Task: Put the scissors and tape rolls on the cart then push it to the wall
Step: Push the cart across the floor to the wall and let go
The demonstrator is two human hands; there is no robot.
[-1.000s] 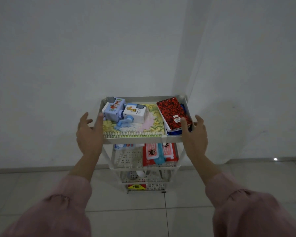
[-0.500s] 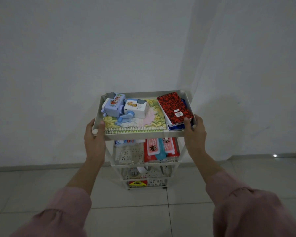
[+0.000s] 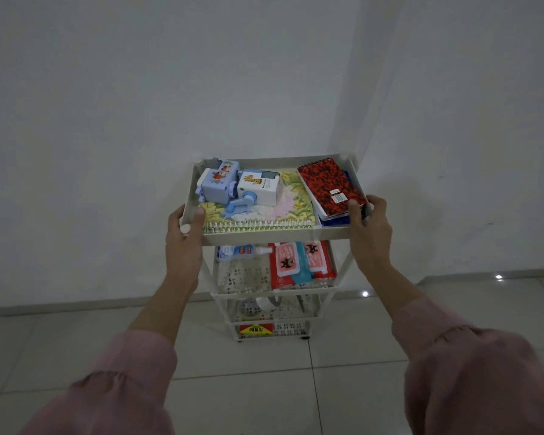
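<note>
Both grips clamp the white plastic tiered cart (image 3: 274, 238): left hand (image 3: 182, 237) and right hand (image 3: 369, 229) level on its near corners, white wall (image 3: 170, 105) dead ahead.

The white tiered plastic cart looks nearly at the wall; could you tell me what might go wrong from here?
The left hand and right hand grip the white tiered plastic cart only at its top tray, so a hard shove may tip it. The two small cartoon-printed boxes sit loose on the spiral notebook and could slide when it stops.
</note>
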